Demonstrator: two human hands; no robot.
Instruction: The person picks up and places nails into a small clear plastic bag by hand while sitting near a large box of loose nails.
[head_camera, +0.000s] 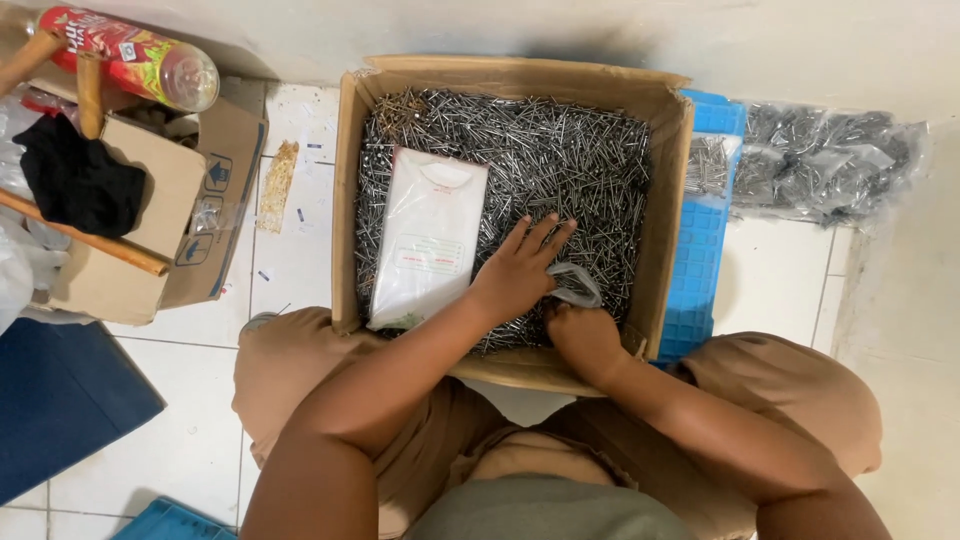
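Tan-clad knees frame a cardboard box (660, 180) heaped with steel nails (560, 150). Right hand (585, 335) pinches a small clear bag (575, 285) at the near edge; left hand (520, 270) lies spread over the nails beside it. Whether that bag holds any nails is hard to tell. Beyond, about 3 or 4 filled bags (830, 160) lie past a blue tray (705, 240); the heap looks barely reduced.

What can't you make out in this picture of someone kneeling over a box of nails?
- Head view: the right hand curls downward, so its grip on the small clear bag is hidden.
- The left hand covers the nails beneath it.
- The stack of white bags hides nails underneath.
- The cardboard box wall hides part of the blue crate.
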